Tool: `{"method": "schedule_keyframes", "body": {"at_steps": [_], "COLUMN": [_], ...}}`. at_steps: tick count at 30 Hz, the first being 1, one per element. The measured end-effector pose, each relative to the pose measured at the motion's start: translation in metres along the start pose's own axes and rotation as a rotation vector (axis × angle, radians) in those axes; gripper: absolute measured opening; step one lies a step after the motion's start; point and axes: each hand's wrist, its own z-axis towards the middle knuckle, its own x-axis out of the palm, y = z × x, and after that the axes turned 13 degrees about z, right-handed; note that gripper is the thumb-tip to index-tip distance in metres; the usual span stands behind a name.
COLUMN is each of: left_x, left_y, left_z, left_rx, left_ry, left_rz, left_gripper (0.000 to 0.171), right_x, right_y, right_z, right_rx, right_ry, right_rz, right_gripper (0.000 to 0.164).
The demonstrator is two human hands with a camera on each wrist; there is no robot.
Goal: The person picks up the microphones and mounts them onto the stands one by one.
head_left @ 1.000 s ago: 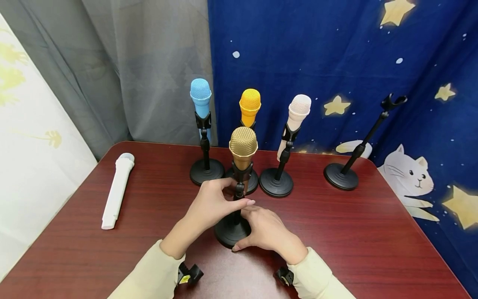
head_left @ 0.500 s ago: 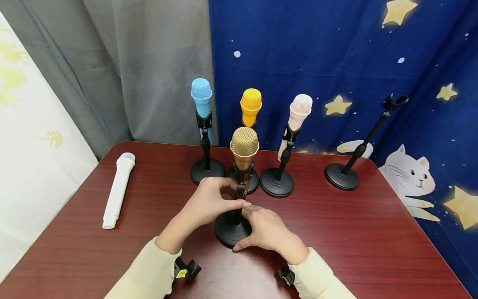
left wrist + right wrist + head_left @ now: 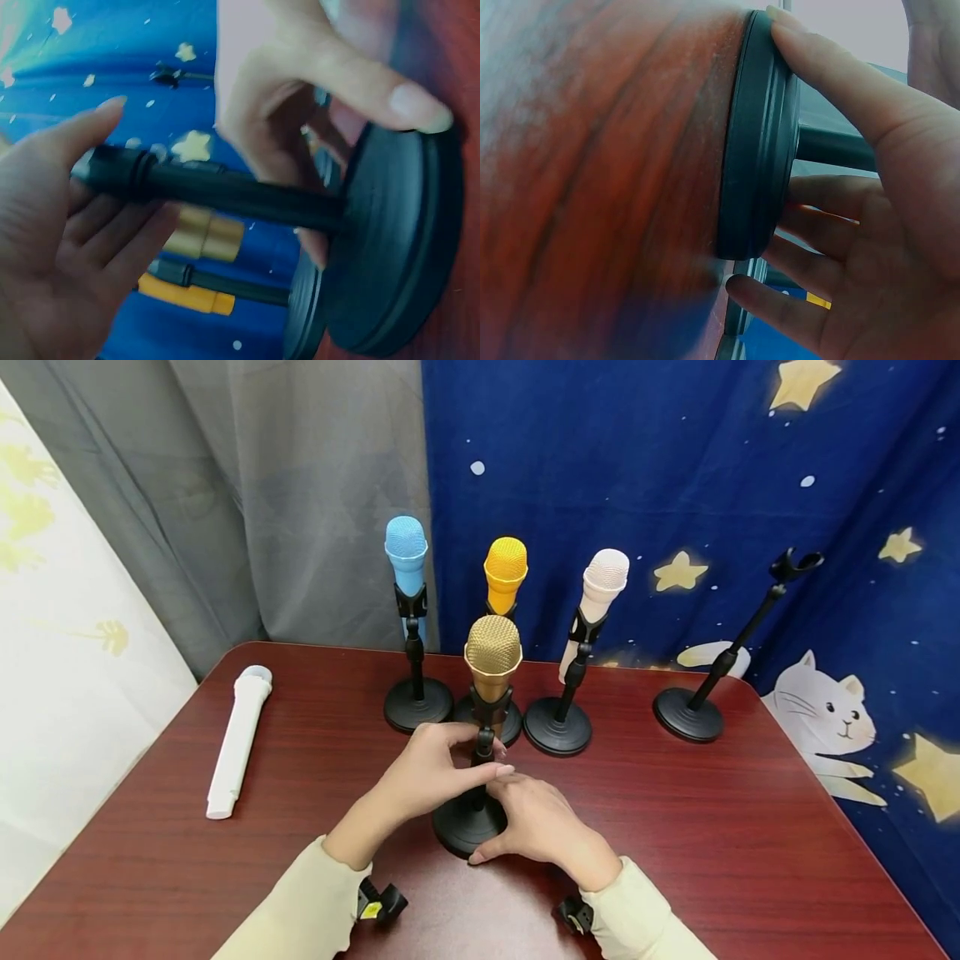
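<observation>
A gold microphone (image 3: 492, 647) sits in the clip of a black microphone stand (image 3: 467, 828) at the table's middle. My left hand (image 3: 429, 770) curves round the upper pole, at the knob, with its thumb across the near side. In the left wrist view, its fingers (image 3: 154, 232) pass behind the pole (image 3: 247, 199). My right hand (image 3: 542, 822) grips the stand's round base, thumb at the front edge and fingers round the far side. The right wrist view shows that thumb (image 3: 832, 67) on the rim of the base (image 3: 757, 150), which stands flat on the table.
Behind stand blue (image 3: 406, 547), yellow (image 3: 506, 564) and pale pink (image 3: 604, 577) microphones on black stands. Another black stand (image 3: 688, 714), its clip holding nothing, leans at the back right. A white microphone (image 3: 238, 743) lies on the left of the table (image 3: 712, 860).
My left hand shifts slightly about the pole, its fingers and thumb loosening and closing a little. The right hand stays on the base and the gold microphone keeps its place.
</observation>
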Motion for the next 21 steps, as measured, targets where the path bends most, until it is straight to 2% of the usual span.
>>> {"method": "schedule_keyframes", "body": {"at_steps": [2, 4, 8, 11, 17, 21], "left_x": [0.002, 0.001, -0.002, -0.001, 0.005, 0.004], "left_y": [-0.004, -0.009, -0.018, -0.025, -0.030, -0.030], "left_z": [-0.001, -0.002, -0.006, -0.007, -0.008, -0.007], "left_rx": [-0.027, -0.074, -0.180, -0.232, -0.260, -0.263], "left_ry": [-0.091, -0.144, -0.141, -0.139, -0.200, -0.183], "left_rz": [0.050, 0.078, 0.086, 0.106, 0.151, 0.136], "left_gripper": [0.026, 0.028, 0.032, 0.034, 0.031, 0.028], "right_x": [0.000, 0.000, 0.000, 0.000, 0.000, 0.000], "right_y": [0.000, 0.001, 0.001, 0.001, 0.001, 0.000], "right_z": [0.000, 0.000, -0.001, -0.002, -0.001, -0.001], "right_rx": [-0.006, -0.009, -0.004, 0.003, 0.000, -0.004], "right_ry": [-0.003, -0.007, -0.008, -0.005, -0.006, -0.008], "right_rz": [0.002, -0.003, -0.008, 0.003, 0.007, 0.010], "right_gripper": [0.083, 0.078, 0.078, 0.083, 0.087, 0.084]}}
